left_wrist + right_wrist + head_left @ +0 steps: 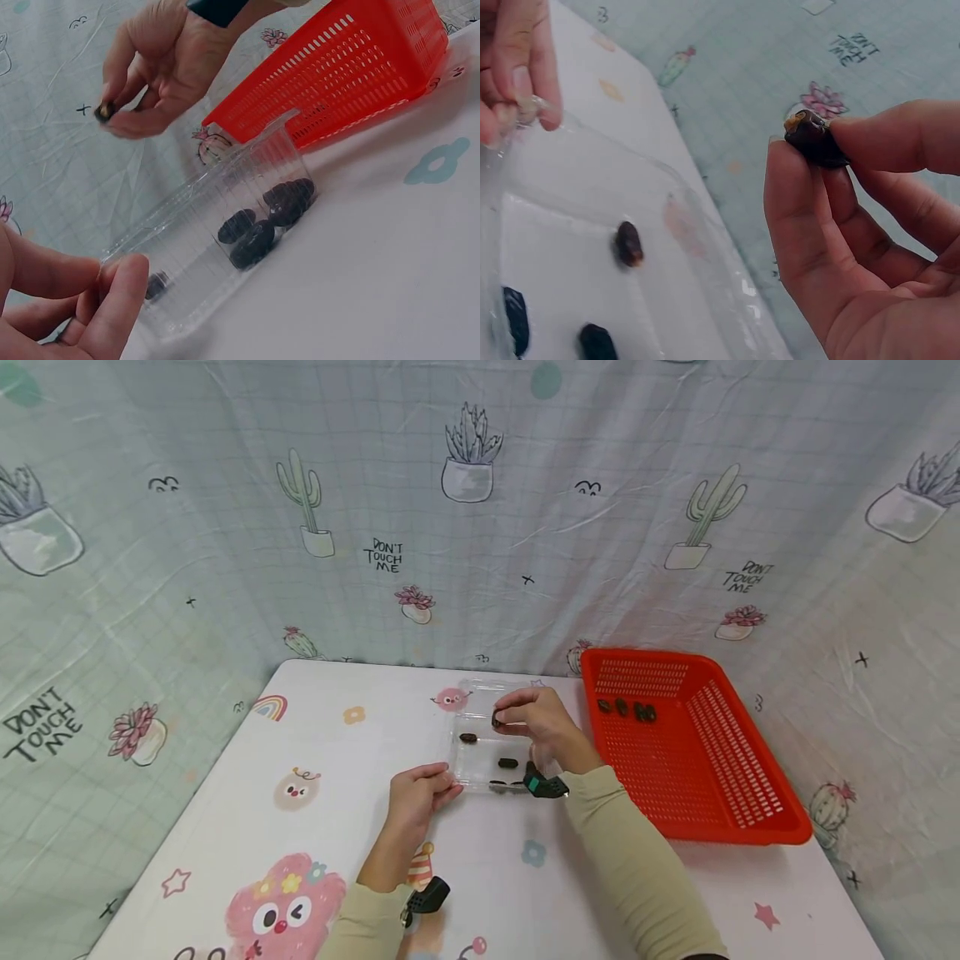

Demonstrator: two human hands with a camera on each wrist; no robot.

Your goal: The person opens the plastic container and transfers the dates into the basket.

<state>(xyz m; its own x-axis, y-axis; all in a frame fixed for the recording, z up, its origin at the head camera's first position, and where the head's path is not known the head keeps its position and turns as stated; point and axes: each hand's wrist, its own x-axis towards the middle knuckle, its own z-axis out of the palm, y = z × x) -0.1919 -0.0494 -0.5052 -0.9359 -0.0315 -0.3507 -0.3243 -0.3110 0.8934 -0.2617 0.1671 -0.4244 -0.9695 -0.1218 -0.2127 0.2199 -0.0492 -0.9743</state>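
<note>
A clear plastic container (480, 755) lies on the table. Its near left corner is pinched between the thumb and fingers of my left hand (418, 795). Above the container, my right hand (542, 720) holds a dark brown date (814, 141) between thumb and fingertips, its yellowish stem end showing in the right wrist view. Several more dates sit spaced apart inside, among them one on the left (468, 738) and one nearer the middle (507, 763). Seen through the ribbed wall in the left wrist view, other dates (253, 244) cluster at the container's near side.
To the right stands a red perforated plastic basket (690, 777), with several dates (622, 707) near its far left side. The white table (337, 827) carries printed cartoon figures. A patterned curtain (525, 543) hangs behind the table and at both sides.
</note>
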